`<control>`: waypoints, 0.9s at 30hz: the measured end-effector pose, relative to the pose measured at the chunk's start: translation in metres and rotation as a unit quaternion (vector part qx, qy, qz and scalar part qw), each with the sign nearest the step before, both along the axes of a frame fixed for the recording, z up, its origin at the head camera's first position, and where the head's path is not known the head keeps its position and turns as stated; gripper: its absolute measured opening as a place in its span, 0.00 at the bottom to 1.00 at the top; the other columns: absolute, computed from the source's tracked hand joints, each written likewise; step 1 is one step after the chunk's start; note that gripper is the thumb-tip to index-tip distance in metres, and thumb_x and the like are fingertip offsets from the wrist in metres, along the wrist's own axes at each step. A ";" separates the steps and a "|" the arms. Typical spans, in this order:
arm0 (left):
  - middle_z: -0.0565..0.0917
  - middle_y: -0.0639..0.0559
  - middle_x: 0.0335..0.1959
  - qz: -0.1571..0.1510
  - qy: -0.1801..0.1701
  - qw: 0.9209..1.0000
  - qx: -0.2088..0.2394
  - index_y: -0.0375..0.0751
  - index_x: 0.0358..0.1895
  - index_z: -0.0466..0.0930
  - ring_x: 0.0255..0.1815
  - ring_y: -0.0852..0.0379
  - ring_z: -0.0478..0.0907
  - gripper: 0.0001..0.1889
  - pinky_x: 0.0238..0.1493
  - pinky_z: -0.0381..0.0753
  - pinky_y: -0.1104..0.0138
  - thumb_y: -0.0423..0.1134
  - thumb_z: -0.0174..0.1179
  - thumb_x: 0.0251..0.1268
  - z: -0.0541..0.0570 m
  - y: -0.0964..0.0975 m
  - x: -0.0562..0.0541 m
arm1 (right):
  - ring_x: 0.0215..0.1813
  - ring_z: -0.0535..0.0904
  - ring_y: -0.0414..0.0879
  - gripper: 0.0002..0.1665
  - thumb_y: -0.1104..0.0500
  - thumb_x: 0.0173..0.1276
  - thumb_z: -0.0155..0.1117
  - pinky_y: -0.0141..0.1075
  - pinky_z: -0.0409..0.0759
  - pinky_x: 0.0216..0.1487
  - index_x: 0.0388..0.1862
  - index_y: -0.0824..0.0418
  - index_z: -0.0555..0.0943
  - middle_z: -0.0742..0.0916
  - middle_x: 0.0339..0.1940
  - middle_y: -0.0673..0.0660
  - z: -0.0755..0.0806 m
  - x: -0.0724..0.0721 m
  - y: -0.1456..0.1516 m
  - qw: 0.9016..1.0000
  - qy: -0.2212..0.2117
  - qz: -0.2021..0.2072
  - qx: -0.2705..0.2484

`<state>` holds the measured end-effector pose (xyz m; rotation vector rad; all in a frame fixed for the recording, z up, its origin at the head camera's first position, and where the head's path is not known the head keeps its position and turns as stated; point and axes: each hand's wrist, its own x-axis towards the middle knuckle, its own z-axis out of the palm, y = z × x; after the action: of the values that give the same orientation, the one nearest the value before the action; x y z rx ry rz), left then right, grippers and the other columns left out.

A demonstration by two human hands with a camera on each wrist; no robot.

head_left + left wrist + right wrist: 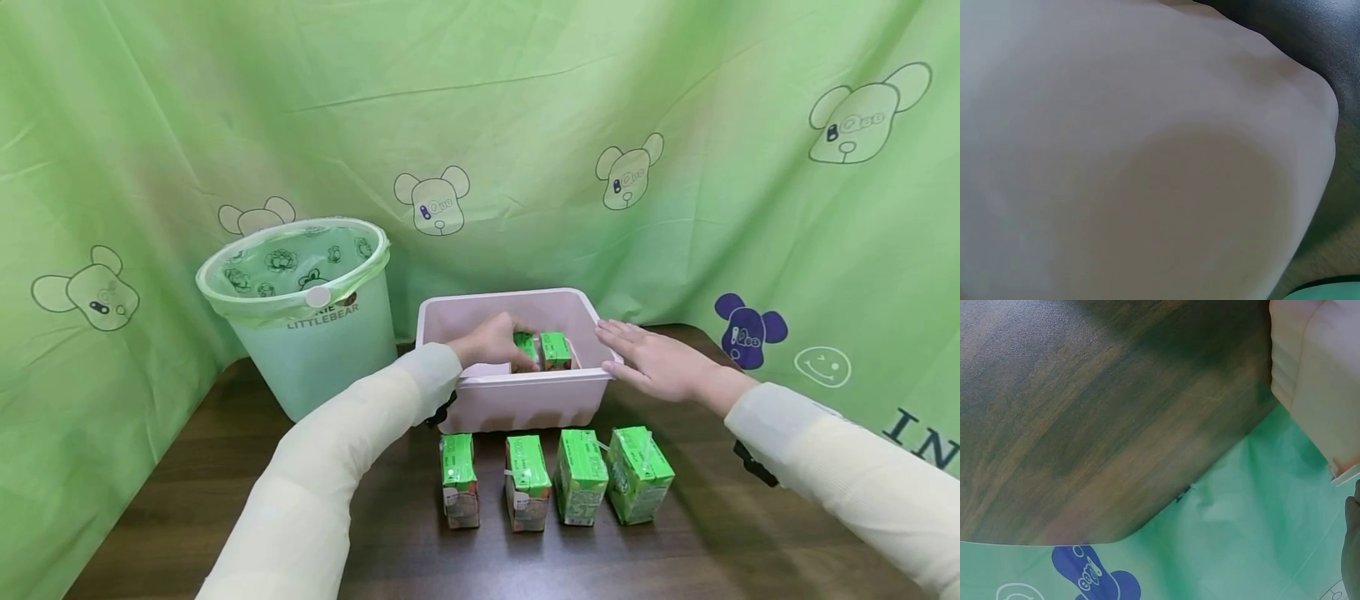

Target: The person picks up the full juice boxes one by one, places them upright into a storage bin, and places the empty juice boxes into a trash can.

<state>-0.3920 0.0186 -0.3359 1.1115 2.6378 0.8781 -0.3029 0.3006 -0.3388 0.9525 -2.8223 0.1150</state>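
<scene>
Inside a pink plastic bin (532,402), my left hand (493,340) grips a green-topped drink carton (524,342) between thumb and fingers. Another green-topped carton (555,350) stands just to its right in the bin. My right hand (654,360) touches the bin's right rim with its fingers straight. In the right wrist view, only a sliver of that hand (1352,544) shows, beside the bin's outer wall (1325,369). A pale surface too close to make out fills most of the left wrist view, which hides the left hand.
Before the bin stand several drink cartons in a row, from the leftmost carton (459,483) to the rightmost carton (639,475). A mint-green trash can (337,354) with a liner stands left of the bin. Green printed cloth (525,100) hangs behind the brown wooden table (750,542).
</scene>
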 end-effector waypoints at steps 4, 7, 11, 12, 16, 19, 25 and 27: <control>0.84 0.51 0.52 0.004 0.006 1.000 -0.008 0.39 0.62 0.78 0.31 0.61 0.70 0.34 0.30 0.70 0.73 0.43 0.77 0.48 -0.001 0.001 -0.002 | 0.74 0.54 0.64 0.36 0.46 0.78 0.46 0.57 0.55 0.71 0.73 0.71 0.60 0.63 0.75 0.67 0.000 0.000 0.000 1.000 -0.001 0.000 -0.001; 0.84 0.50 0.53 0.004 0.012 1.000 -0.014 0.39 0.61 0.78 0.35 0.61 0.72 0.34 0.33 0.71 0.73 0.43 0.77 0.48 -0.002 0.002 -0.003 | 0.74 0.55 0.64 0.36 0.47 0.78 0.47 0.57 0.56 0.71 0.73 0.71 0.60 0.63 0.74 0.68 0.000 0.000 0.000 1.000 0.001 0.003 -0.003; 0.83 0.49 0.55 0.006 0.021 0.999 -0.026 0.40 0.62 0.78 0.40 0.62 0.73 0.34 0.37 0.72 0.73 0.43 0.77 0.48 -0.002 0.002 -0.004 | 0.74 0.55 0.64 0.36 0.47 0.78 0.47 0.57 0.56 0.71 0.73 0.71 0.60 0.63 0.74 0.68 0.000 -0.001 0.000 1.000 0.004 0.004 -0.003; 0.83 0.50 0.55 0.007 0.022 0.999 -0.027 0.40 0.62 0.78 0.41 0.62 0.74 0.34 0.38 0.72 0.73 0.43 0.77 0.48 -0.002 0.002 -0.004 | 0.74 0.55 0.64 0.36 0.47 0.78 0.47 0.57 0.55 0.71 0.73 0.71 0.60 0.63 0.74 0.68 0.000 -0.001 0.000 1.000 0.004 0.004 -0.003; 0.82 0.51 0.56 0.013 0.022 0.999 -0.030 0.41 0.62 0.78 0.44 0.63 0.74 0.35 0.40 0.72 0.73 0.44 0.77 0.47 -0.003 0.002 -0.005 | 0.74 0.55 0.64 0.36 0.47 0.78 0.47 0.57 0.56 0.71 0.73 0.71 0.60 0.63 0.74 0.68 0.000 0.000 0.000 1.000 0.002 0.003 -0.002; 0.81 0.51 0.58 0.017 0.017 0.999 -0.029 0.43 0.62 0.77 0.45 0.62 0.73 0.35 0.39 0.71 0.73 0.43 0.78 0.47 -0.003 0.002 -0.004 | 0.74 0.54 0.64 0.36 0.46 0.78 0.46 0.57 0.55 0.71 0.73 0.71 0.60 0.63 0.74 0.68 0.000 0.000 0.000 1.000 0.001 0.001 -0.003; 0.79 0.51 0.61 0.018 0.000 0.999 -0.031 0.44 0.64 0.76 0.49 0.61 0.74 0.36 0.42 0.72 0.72 0.40 0.78 0.47 0.000 0.002 -0.003 | 0.75 0.54 0.64 0.37 0.46 0.78 0.46 0.57 0.55 0.71 0.73 0.71 0.60 0.63 0.74 0.68 -0.001 0.000 0.000 1.000 -0.002 0.001 -0.005; 0.78 0.51 0.61 0.017 -0.003 0.999 -0.033 0.44 0.65 0.76 0.55 0.61 0.73 0.36 0.48 0.73 0.73 0.40 0.77 0.47 0.000 0.001 -0.003 | 0.75 0.54 0.64 0.37 0.46 0.78 0.46 0.57 0.55 0.71 0.73 0.71 0.60 0.63 0.74 0.68 -0.001 0.000 0.000 1.000 -0.002 0.001 -0.005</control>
<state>-0.3951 0.0200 -0.3360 1.0501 2.6668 0.7923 -0.3027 0.3003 -0.3393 0.9542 -2.8223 0.1301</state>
